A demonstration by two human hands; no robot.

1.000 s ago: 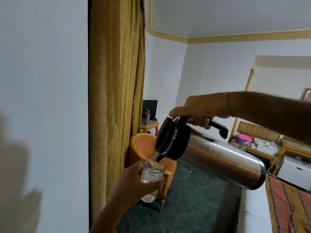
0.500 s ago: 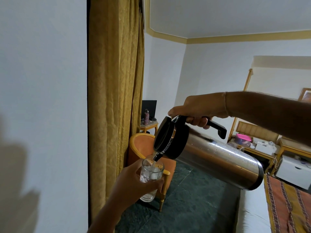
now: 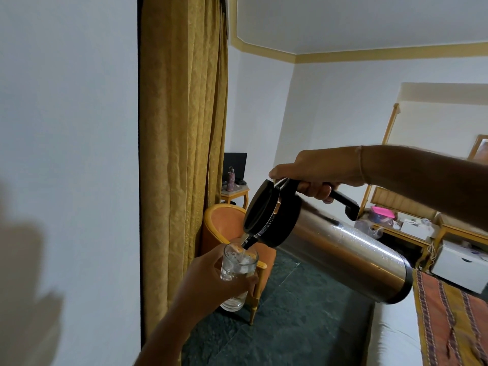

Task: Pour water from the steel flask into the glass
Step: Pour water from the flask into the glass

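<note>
My right hand (image 3: 315, 173) grips the black handle of the steel flask (image 3: 340, 253), which is tilted steeply with its black lid and spout pointing down to the left. Water runs from the spout into the clear glass (image 3: 239, 270). My left hand (image 3: 211, 282) holds that glass upright in the air just under the spout, fingers wrapped round its lower half. The glass is largely filled with water. Droplets cling to the flask's steel body.
A gold curtain (image 3: 182, 154) hangs at the left beside a white wall. An orange armchair (image 3: 224, 225) stands below the glass on a dark green floor (image 3: 298, 326). A bed with a striped orange blanket (image 3: 454, 320) lies at lower right. Wooden shelves (image 3: 406, 228) stand behind.
The flask and glass have stayed almost still while the pouring goes on. The water level in the glass has risen a little.
</note>
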